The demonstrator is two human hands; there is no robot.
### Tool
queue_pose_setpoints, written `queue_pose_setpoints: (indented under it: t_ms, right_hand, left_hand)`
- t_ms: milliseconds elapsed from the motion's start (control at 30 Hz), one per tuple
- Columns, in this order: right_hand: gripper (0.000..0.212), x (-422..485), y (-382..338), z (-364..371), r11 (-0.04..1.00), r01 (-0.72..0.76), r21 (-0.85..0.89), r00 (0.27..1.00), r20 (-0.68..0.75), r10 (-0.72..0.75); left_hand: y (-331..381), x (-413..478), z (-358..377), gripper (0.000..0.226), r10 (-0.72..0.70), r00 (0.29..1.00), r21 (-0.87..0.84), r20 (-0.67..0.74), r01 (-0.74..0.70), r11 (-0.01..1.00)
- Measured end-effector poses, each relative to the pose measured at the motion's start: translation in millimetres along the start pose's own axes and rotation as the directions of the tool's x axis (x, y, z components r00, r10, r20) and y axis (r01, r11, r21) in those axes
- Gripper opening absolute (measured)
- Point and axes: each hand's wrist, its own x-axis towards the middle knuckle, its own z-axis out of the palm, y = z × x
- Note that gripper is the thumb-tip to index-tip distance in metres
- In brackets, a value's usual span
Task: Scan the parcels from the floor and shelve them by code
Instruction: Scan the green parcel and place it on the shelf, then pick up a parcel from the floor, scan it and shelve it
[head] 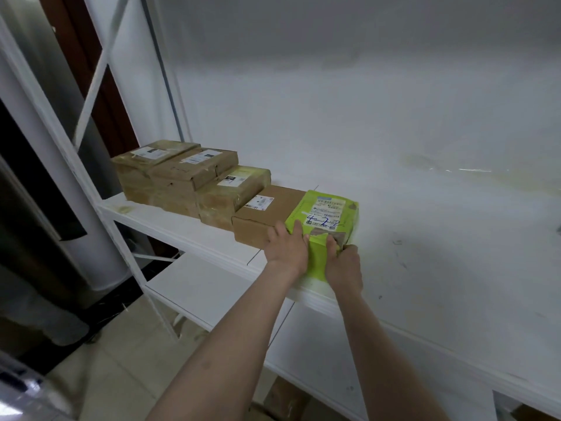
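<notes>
There is one green parcel (326,218). It lies flat on the white shelf (440,253), and its near end comes right up to the front edge of the shelf. It has one white label on top, with blue writing under the label.

Two hands hold it at the near end. The left hand (287,249) is on the left corner, with its fingers curled over the top. The right hand (344,264) is on the right corner, with its thumb on top. Each grip is closed tight on the green parcel.

To the left of it stand four brown cardboard parcels (267,218) in one row. The nearest one is right beside the green parcel, and they seem to touch. The row runs back toward the far left corner of the shelf, side against side. Each brown parcel has one white label on top.

To the right of the green parcel, the white board goes on a long way, with only some scuff marks and a yellowish stain on it.

Below is one lower shelf (197,288), also white. A white metal frame (101,68) with crossed bars closes the left end. Pale floor tiles (121,360) show under the arms, and some brown cardboard (287,396) sits low under the shelf.
</notes>
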Motion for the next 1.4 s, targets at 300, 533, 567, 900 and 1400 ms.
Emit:
queue_pose_setpoints:
  t_ms: [300,533,567,900,1400]
  right_hand:
    - [0.062,21.3,-5.8,18.8,0.999,0.012,-0.053,0.999,-0.046,-0.015]
    - [0.063,27.8,-9.0,20.9,0.998,-0.018,-0.054,0.999,-0.042,0.015]
    - [0.063,27.4,-9.4,20.6,0.999,-0.023,-0.046,0.999,-0.034,0.022]
    - [0.055,-30.0,21.7,2.9,0.984,0.078,0.162,0.979,-0.201,-0.045]
    - [0.026,-266.7,237.9,-27.3,0.971,-0.181,0.159,0.932,-0.288,0.221]
  left_hand:
    - [-0.4,28.7,0.5,0.052,-0.007,1.0,0.026,0.008,0.006,1.0]
    - [3.1,41.5,1.6,0.052,-0.02,1.0,0.032,0.016,0.019,0.999]
    - [2.9,42.0,2.2,0.052,-0.025,0.999,0.032,0.024,0.024,0.999]
    - [-13.8,-6.7,14.6,0.052,0.069,0.975,-0.177,-0.211,-0.107,0.978]
    - [-102.0,-237.0,200.0,0.037,0.255,0.963,-0.522,0.088,-0.174,0.835]
